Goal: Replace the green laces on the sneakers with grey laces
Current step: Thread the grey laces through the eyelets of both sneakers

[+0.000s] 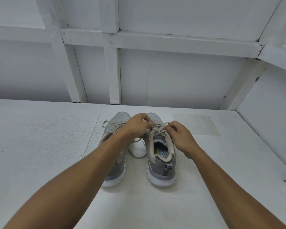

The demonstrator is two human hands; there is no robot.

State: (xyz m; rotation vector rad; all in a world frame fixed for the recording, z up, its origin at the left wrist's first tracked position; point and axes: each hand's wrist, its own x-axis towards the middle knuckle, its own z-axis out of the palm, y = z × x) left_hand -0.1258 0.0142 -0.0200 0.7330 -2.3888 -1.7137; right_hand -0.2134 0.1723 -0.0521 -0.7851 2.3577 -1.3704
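Pinching the grey lace (158, 133) atop the right sneaker (162, 167), left hand (137, 125) and right hand (180, 137) flank it.

The left arm (82, 171) lies right across the left sneaker (120, 118), covering its opening and most of its lacing. The left hand (135, 124) blocks the front eyelets of the right sneaker (162, 171). Between it and the right hand (180, 138), the way the pinched lace (158, 133) crosses can't be made out. The insole print (163, 156) is half hidden under the collar. The right arm (229, 182) and the left one both run off the bottom edge.
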